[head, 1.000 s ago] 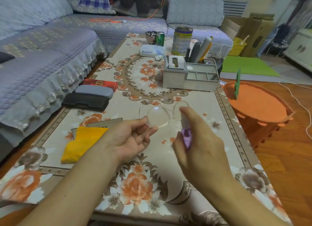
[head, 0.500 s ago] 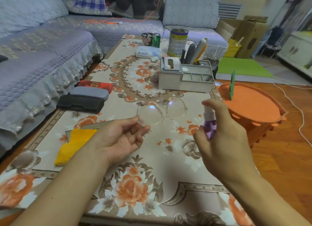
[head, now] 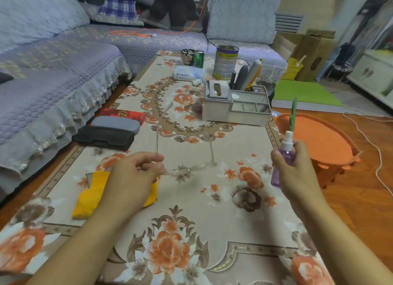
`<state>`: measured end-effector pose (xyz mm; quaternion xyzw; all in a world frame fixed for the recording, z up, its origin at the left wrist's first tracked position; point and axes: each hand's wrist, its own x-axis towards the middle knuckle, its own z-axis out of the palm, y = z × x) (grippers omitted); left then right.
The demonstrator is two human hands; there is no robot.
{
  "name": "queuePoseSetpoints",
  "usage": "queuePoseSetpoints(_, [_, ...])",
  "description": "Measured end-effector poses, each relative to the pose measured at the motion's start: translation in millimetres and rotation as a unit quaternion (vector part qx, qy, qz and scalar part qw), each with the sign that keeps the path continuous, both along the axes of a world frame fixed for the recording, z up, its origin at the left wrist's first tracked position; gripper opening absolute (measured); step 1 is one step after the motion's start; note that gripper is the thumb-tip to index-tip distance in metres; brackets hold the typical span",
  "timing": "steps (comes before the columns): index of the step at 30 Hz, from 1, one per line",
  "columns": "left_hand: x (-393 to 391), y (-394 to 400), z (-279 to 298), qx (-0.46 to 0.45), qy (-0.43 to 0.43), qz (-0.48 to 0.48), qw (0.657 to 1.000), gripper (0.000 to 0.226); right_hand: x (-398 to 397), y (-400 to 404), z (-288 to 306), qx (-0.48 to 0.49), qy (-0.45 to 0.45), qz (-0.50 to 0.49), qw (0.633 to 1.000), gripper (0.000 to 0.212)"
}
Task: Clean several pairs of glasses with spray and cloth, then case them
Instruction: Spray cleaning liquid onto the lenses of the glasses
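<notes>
My left hand [head: 136,174] pinches a pair of clear-framed glasses [head: 191,167] by the left lens edge, over the floral table [head: 212,221]. The lenses lie nearly flat and the temples point away from me. My right hand [head: 295,167] grips a small purple spray bottle [head: 286,155] with a white nozzle, held upright well to the right of the glasses. A yellow cloth [head: 89,197] lies on the table partly under my left hand. Three cases sit at the table's left edge: black [head: 104,138], grey [head: 116,123] and red [head: 125,114].
A grey tissue-box organiser [head: 234,108] stands mid-table, with a tin can [head: 226,61], a green can [head: 198,58] and a tissue pack [head: 187,73] behind. An orange stool [head: 319,140] stands close to the table's right side. A sofa [head: 53,82] runs along the left.
The glasses tipped from lenses facing me to lying nearly flat, temples pointing away. My right hand moved the spray bottle further right, away from the lenses.
</notes>
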<state>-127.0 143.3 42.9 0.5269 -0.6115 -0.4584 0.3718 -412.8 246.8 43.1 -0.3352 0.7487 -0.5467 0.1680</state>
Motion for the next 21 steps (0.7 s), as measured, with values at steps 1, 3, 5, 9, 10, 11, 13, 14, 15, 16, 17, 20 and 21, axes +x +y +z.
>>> queuePoseSetpoints(1, [4.9,-2.4,-0.2,-0.027,-0.002,0.005,1.000,0.017,-1.2,-7.5,-0.8,-0.017,-0.014,-0.009,1.000,0.020])
queuePoseSetpoints(3, [13.3,-6.2,-1.5,-0.069,0.000,0.014,0.998,0.018,-6.2,-29.6,-1.5,-0.032,-0.045,-0.016,0.998,0.027])
queuePoseSetpoints(5, [18.4,-9.0,-3.8,-0.098,-0.005,0.016,0.995,0.017,-18.5,-67.0,-1.2,-0.029,-0.056,-0.004,0.998,0.025])
queuePoseSetpoints(9, [21.7,-19.6,-10.5,-0.105,0.006,0.006,0.994,0.018,-37.6,-153.4,-3.0,-0.005,-0.023,0.026,0.999,0.027])
queuePoseSetpoints(10, [22.1,-22.3,-11.3,-0.101,0.012,0.005,0.995,0.019,-36.7,-169.5,-8.2,-0.005,-0.016,0.039,0.999,0.028])
queuePoseSetpoints(11, [22.5,-25.3,-12.0,-0.098,0.016,0.006,0.995,0.020,-35.8,-183.0,-16.2,0.002,-0.001,0.049,0.999,0.026])
queuePoseSetpoints(13, [24.1,-31.9,-12.5,-0.097,0.024,0.010,0.995,0.020,-31.1,-202.9,-32.9,0.025,0.044,0.066,0.997,0.022])
queuePoseSetpoints(14, [24.7,-35.3,-13.1,-0.096,0.029,0.012,0.995,0.020,-30.1,-210.2,-40.9,0.032,0.070,0.070,0.995,0.021])
queuePoseSetpoints(15, [25.1,-38.0,-14.0,-0.096,0.029,0.013,0.995,0.020,-30.2,-214.7,-47.9,0.039,0.089,0.070,0.993,0.022])
queuePoseSetpoints(16, [25.3,-40.3,-14.5,-0.099,0.027,0.013,0.995,0.020,-31.4,-217.4,-53.3,0.044,0.102,0.068,0.991,0.023])
queuePoseSetpoints(17, [25.2,-41.8,-14.5,-0.102,0.025,0.012,0.994,0.019,-33.7,-218.9,-58.4,0.048,0.112,0.066,0.990,0.024])
queuePoseSetpoints(20, [24.0,-42.8,-12.7,-0.108,0.027,0.008,0.994,0.020,-40.2,-219.1,-69.2,0.051,0.082,0.074,0.993,0.028])
queuePoseSetpoints(21, [23.6,-42.8,-12.0,-0.111,0.026,0.008,0.993,0.020,-42.9,-220.2,-72.3,0.052,0.071,0.077,0.993,0.031])
